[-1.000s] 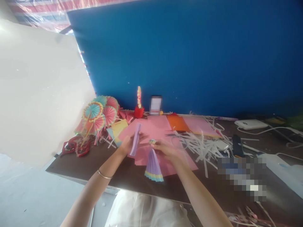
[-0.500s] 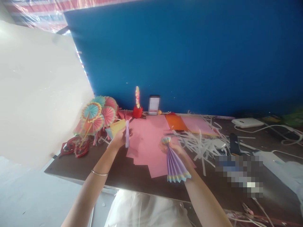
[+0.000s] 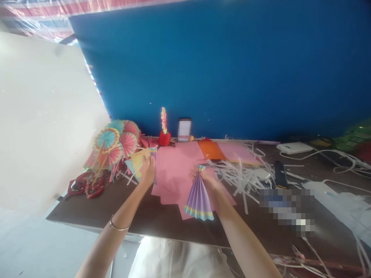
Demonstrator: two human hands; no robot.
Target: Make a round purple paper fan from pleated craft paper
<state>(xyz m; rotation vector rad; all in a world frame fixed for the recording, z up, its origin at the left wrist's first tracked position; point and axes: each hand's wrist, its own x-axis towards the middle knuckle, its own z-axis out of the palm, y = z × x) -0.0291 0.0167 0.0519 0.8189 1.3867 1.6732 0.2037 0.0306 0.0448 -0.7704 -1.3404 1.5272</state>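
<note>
1. The right hand point(image 3: 211, 184) grasps the pleated purple fan point(image 3: 199, 196) by its narrow, gathered end. I think this is the reason for the pinch there: the folds stay together at the top, while the wide yellow-and-blue edge can spread freely toward the person.

2. The left hand point(image 3: 147, 170) has its fingers closed around a narrow folded purple paper point(image 3: 153, 152), beside the yellow sheet point(image 3: 140, 157). Probably the closed grip keeps its folds flat; the fingertips I cannot see well.

3. Both hands are apart, above the overlapping pink sheets point(image 3: 174, 170), so each paper has its own room. The sheets lie on the dark table point(image 3: 82, 210), maybe to give a smooth surface.

4. The finished-looking paper rosettes point(image 3: 106, 139) are grouped at the left end, perhaps so that their round pleats do not get crushed.

5. The white paper strips point(image 3: 239, 175) lie in a loose heap to the right of the pink sheets, like offcuts pushed aside.

6. The phone point(image 3: 184, 129) stands upright near the blue panel point(image 3: 220, 77), as if for easy viewing.
</note>
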